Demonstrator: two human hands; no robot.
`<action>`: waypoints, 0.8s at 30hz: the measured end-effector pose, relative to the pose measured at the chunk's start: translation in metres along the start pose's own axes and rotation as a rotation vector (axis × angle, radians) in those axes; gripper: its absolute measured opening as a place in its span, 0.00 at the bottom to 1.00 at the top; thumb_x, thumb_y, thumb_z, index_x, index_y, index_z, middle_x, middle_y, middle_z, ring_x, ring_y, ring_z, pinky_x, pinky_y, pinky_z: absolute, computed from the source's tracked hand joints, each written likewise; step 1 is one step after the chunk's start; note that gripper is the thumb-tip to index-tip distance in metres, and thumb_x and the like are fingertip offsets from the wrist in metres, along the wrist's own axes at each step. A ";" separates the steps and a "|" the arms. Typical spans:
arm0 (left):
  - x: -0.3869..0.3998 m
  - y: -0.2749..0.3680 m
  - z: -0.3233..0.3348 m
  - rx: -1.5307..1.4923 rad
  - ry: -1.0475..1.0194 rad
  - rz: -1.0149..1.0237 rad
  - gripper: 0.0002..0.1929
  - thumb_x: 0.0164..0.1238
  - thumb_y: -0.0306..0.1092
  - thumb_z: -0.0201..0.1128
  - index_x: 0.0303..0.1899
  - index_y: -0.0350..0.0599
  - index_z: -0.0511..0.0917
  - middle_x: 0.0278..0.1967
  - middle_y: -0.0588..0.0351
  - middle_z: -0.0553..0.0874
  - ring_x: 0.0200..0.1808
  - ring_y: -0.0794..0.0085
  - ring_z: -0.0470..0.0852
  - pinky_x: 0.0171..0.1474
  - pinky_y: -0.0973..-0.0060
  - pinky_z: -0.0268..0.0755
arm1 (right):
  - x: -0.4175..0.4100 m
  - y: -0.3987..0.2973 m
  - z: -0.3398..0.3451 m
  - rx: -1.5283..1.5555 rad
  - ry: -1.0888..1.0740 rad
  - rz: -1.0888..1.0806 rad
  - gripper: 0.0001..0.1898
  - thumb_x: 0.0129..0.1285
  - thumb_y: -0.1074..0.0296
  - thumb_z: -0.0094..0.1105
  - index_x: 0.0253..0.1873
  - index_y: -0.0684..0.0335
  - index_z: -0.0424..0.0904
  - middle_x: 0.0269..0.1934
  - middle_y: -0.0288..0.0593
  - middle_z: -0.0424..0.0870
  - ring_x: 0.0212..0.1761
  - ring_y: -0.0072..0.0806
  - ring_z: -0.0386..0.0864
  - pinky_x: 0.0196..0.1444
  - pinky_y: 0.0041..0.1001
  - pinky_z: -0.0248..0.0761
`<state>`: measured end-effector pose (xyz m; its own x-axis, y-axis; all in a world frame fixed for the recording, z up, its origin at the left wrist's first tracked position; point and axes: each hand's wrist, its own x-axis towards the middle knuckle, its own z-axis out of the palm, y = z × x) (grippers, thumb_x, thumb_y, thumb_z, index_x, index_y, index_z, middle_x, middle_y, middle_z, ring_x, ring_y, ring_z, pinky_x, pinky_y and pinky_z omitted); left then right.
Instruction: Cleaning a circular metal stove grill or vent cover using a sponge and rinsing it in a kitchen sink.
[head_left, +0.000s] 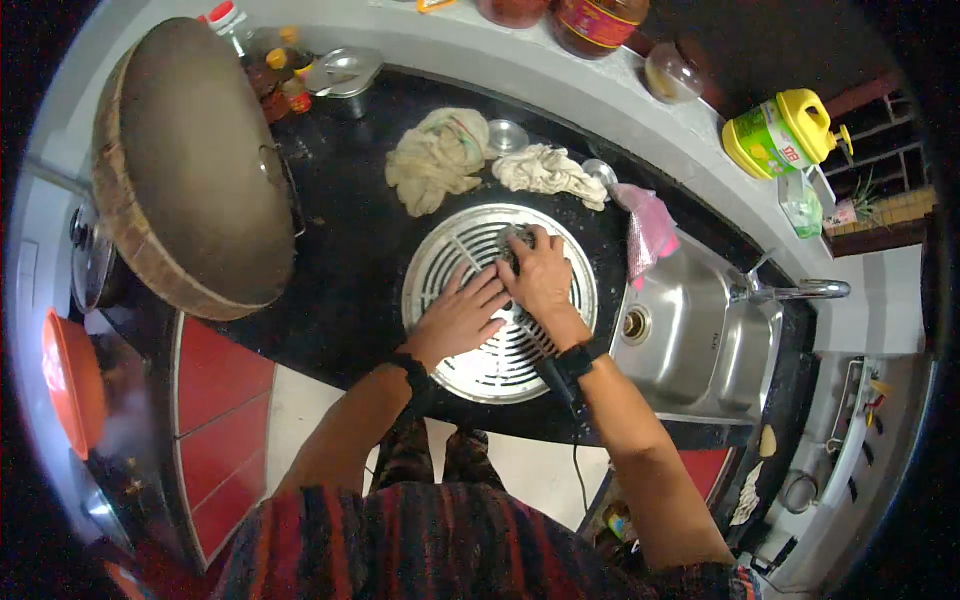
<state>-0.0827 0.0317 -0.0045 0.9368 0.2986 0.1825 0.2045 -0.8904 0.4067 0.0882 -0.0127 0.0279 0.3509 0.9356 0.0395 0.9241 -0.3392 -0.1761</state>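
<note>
A round slotted metal fan grille (480, 379) lies on the black countertop. My left hand (459, 313) rests spread on its left part, fingers apart, with nothing seen in it. On the upper right part, my right hand (538, 274) holds a steel wool scourer (513, 238) against the slats. A dark handle-like part (555, 381) with a thin cord (581, 476) below it lies over the grille's lower right, passing by my right wrist; its full shape is partly hidden. Crumpled cloths, one beige (442, 157) and one white (550, 174), lie just beyond the grille.
A large wok (202, 165) stands at the left, with bottles (281, 82) and a lidded metal container (345, 75) behind. To the right are a steel sink (675, 322), a faucet (787, 290) and a pink cloth (646, 225). A yellow pump jug (780, 135) stands on the ledge.
</note>
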 end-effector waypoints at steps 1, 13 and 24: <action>0.000 -0.004 0.001 0.006 0.092 0.025 0.23 0.70 0.42 0.61 0.63 0.46 0.75 0.67 0.51 0.73 0.74 0.61 0.63 0.76 0.51 0.48 | 0.001 0.000 0.004 0.021 0.009 0.022 0.24 0.59 0.53 0.66 0.61 0.48 0.80 0.60 0.44 0.73 0.58 0.46 0.72 0.49 0.46 0.78; -0.077 -0.036 -0.018 -0.415 0.375 -0.804 0.08 0.62 0.30 0.66 0.38 0.40 0.75 0.36 0.41 0.84 0.41 0.43 0.83 0.45 0.52 0.74 | 0.053 -0.007 0.018 0.083 0.210 0.032 0.11 0.56 0.64 0.63 0.43 0.61 0.84 0.42 0.50 0.81 0.46 0.51 0.78 0.48 0.45 0.76; -0.067 -0.029 -0.012 -0.391 0.377 -0.922 0.10 0.61 0.27 0.66 0.41 0.40 0.75 0.38 0.39 0.84 0.44 0.40 0.83 0.46 0.51 0.75 | 0.033 -0.060 0.043 -0.224 0.131 -0.421 0.08 0.56 0.69 0.60 0.40 0.58 0.85 0.45 0.47 0.78 0.46 0.46 0.78 0.41 0.41 0.79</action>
<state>-0.1544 0.0418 -0.0178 0.3048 0.9467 -0.1040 0.6211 -0.1148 0.7753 0.0379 0.0431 -0.0023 -0.0569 0.9807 0.1873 0.9945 0.0392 0.0969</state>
